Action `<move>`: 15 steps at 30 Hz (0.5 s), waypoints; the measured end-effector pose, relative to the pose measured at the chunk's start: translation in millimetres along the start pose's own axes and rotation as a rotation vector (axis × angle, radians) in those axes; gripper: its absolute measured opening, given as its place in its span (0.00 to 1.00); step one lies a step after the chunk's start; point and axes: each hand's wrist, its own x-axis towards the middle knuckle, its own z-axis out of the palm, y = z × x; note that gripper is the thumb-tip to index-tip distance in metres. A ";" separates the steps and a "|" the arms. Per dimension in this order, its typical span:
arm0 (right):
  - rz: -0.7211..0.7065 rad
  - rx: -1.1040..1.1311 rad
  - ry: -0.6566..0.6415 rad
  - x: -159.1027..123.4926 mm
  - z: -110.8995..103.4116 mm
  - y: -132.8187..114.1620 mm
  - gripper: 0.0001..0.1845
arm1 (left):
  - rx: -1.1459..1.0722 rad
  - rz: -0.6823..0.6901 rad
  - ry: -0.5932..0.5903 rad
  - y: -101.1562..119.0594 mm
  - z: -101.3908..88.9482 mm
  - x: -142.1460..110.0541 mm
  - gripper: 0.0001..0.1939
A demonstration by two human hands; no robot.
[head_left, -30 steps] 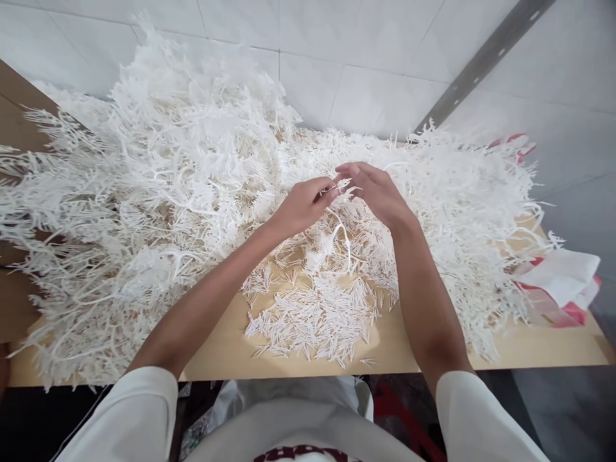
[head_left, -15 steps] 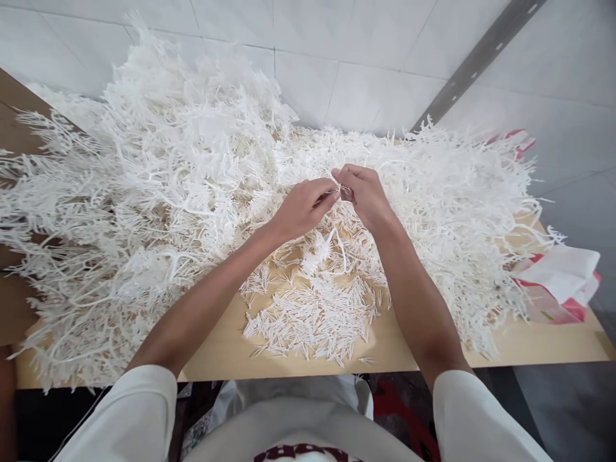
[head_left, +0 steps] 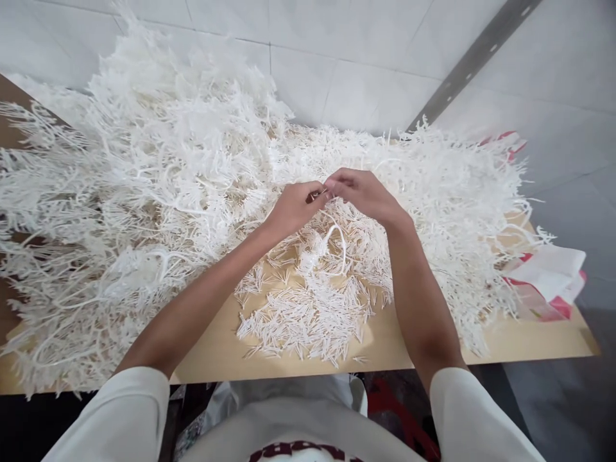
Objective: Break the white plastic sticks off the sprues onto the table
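Observation:
My left hand (head_left: 294,206) is closed in a pinch over the middle of the table. Thin, pale strands of a white plastic sprig (head_left: 325,190) show at its fingertips. My right hand (head_left: 364,194) meets it from the right, thumb and fingers pinched on the same sprig. Most of the sprig is hidden by the fingers. Just below the hands a curved white plastic stem (head_left: 342,239) lies on the loose bits. Nearer to me is a flat heap of small white forked pieces (head_left: 308,321).
A tall mound of branching white plastic sprigs (head_left: 158,160) covers the left of the table (head_left: 539,340). Another mound (head_left: 447,218) spreads on the right, with a pink-and-white plastic bag (head_left: 548,282) beside it. Behind stand a tiled wall (head_left: 308,77) and a slotted metal post (head_left: 471,61).
My right hand has turned, its wrist swinging outward and its fingers moving left over the left fingertips. The left hand has shifted slightly left. The whole view has shifted a little.

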 end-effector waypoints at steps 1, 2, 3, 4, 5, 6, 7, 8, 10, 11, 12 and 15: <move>-0.016 -0.033 0.008 0.3 0.1 -0.2 0.22 | -0.010 0.000 0.002 0.0 -0.6 -0.5 0.14; -0.027 -0.056 0.024 0.8 0.4 -0.1 0.21 | -0.020 -0.002 0.017 0.6 -0.6 -1.2 0.14; -0.033 -0.065 0.051 1.4 1.1 0.1 0.20 | -0.027 -0.003 0.044 1.4 -0.2 -2.0 0.16; -0.037 -0.061 0.086 2.0 2.5 0.3 0.20 | -0.029 0.001 0.076 2.4 0.4 -2.7 0.17; -0.041 -0.043 0.129 2.8 4.5 0.5 0.20 | -0.026 0.013 0.098 3.5 0.9 -3.3 0.19; -0.045 -0.012 0.172 3.8 7.2 0.9 0.20 | -0.015 0.033 0.107 4.7 0.9 -3.7 0.19; -0.044 0.026 0.210 5.2 10.2 2.0 0.20 | 0.001 0.058 0.105 6.3 0.1 -4.0 0.20; -0.036 0.067 0.235 7.0 13.1 3.9 0.21 | 0.018 0.083 0.099 8.5 -1.5 -4.3 0.20; -0.001 0.138 0.277 11.8 16.2 10.9 0.22 | 0.030 0.129 0.069 15.5 -7.1 -5.4 0.20; 0.023 0.165 0.319 14.5 15.5 15.8 0.22 | 0.015 0.157 0.028 20.2 -10.6 -6.3 0.21; 0.046 0.186 0.377 17.2 13.1 21.0 0.23 | -0.014 0.186 -0.015 25.4 -14.1 -7.2 0.22; 0.091 0.213 0.563 21.2 0.2 31.9 0.27 | -0.123 0.257 -0.130 37.5 -20.6 -8.1 0.22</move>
